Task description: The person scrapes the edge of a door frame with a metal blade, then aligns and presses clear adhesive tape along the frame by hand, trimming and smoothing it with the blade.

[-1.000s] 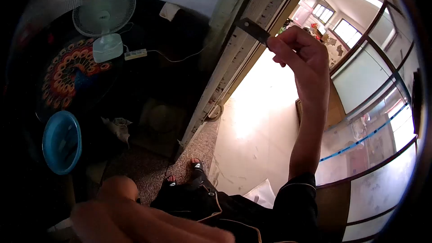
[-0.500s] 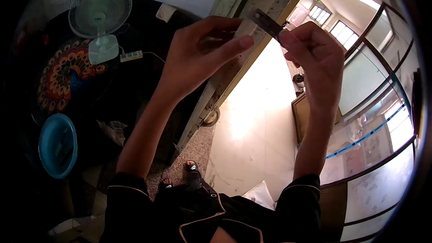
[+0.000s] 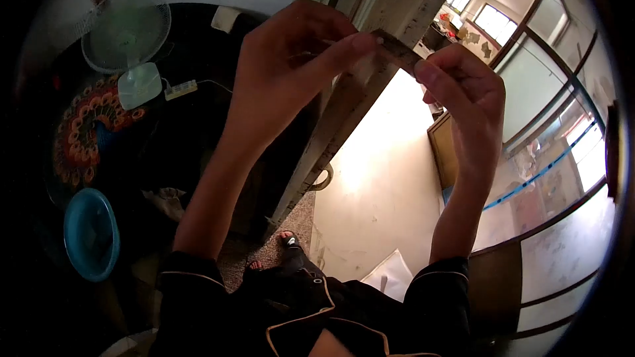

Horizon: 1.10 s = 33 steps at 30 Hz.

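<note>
A dark, flat, narrow strip (image 3: pixel 398 51), apparently metal, spans the gap between my hands, with a small pale spot near its left end. My right hand (image 3: pixel 468 86) pinches the right end between thumb and bent fingers. At the other end, the thumb and forefinger of my left hand (image 3: pixel 291 59) come together against the strip; the exact grip is partly hidden. Behind the strip runs a worn, pale door frame (image 3: pixel 334 122) with dark marks. I cannot tell whether the strip is fastened to anything.
To the left, a dark round table carries a fan (image 3: pixel 129 43), a power strip (image 3: pixel 180 89) and a peacock picture (image 3: pixel 92 132). A blue basin (image 3: pixel 92 235) is lower left. A pale panel (image 3: pixel 377 185) lies beyond the frame, with glazed partitions (image 3: pixel 549 158) at right.
My left thumb and forefinger have closed together and reached the strip's left end. The strip sits slightly lower and is less steeply tilted. The camera view has shifted a little.
</note>
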### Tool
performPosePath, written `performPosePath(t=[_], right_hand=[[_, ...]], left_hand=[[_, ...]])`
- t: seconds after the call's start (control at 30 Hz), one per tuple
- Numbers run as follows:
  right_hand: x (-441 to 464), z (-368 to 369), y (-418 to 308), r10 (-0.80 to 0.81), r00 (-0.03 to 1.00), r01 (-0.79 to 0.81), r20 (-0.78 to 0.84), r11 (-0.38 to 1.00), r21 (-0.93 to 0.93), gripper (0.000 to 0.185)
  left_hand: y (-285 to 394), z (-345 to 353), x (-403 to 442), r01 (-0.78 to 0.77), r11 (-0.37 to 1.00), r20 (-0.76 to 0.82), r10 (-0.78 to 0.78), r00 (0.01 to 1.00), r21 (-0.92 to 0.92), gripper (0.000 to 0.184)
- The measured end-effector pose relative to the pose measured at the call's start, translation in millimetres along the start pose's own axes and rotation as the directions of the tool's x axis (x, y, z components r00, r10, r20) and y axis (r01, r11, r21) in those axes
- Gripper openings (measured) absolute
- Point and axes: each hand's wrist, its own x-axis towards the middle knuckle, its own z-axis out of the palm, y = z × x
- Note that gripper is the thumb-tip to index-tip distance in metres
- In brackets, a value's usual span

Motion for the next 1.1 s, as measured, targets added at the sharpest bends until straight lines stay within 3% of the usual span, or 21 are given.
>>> performPosePath(t=[0.27, 0.4, 0.47, 0.6, 0.67, 0.83, 1.1], right_hand=[[-20.6, -2.3, 13.3, 0.005, 0.998, 0.0, -0.057, 0.996, 0.089, 0.009], [-31.9, 6.5, 26.8, 0.009, 0.984, 0.031, -0.178, 0.974, 0.223, 0.013], [-39.9, 15.5, 34.4, 0.037, 0.97, 0.051, -0.242, 0.937, 0.346, 0.017], [-54.2, 22.6, 45.2, 0.101, 0.955, 0.015, -0.28, 0.923, 0.384, 0.02], [-56.6, 21.5, 49.6, 0.09, 0.95, 0.058, -0.299, 0.89, 0.451, 0.021], [-53.8, 21.7, 48.6, 0.078, 0.922, 0.171, -0.38, 0.797, 0.579, 0.017], [-56.4, 13.8, 48.0, 0.052, 0.89, 0.219, -0.453, 0.822, 0.526, 0.018]], left_hand=[[2.1, 12.2, 1.9, -0.06, 0.998, 0.147, 0.062, 0.987, -0.021, 0.016], [7.6, 16.6, 1.9, 0.025, 1.0, 0.192, -0.026, 0.981, 0.011, 0.016], [5.3, 21.1, 0.8, -0.04, 0.999, 0.176, 0.037, 0.984, 0.016, 0.015], [7.3, 26.3, -0.8, -0.12, 0.989, 0.203, 0.1, 0.974, 0.089, 0.016], [14.9, 32.5, -3.6, 0.04, 0.998, 0.196, -0.05, 0.979, 0.052, 0.014], [18.8, 42.0, -5.4, 0.064, 0.997, 0.198, -0.07, 0.978, 0.037, 0.012], [19.3, 57.4, -9.6, 0.105, 0.994, 0.166, -0.103, 0.981, -0.002, 0.011]])
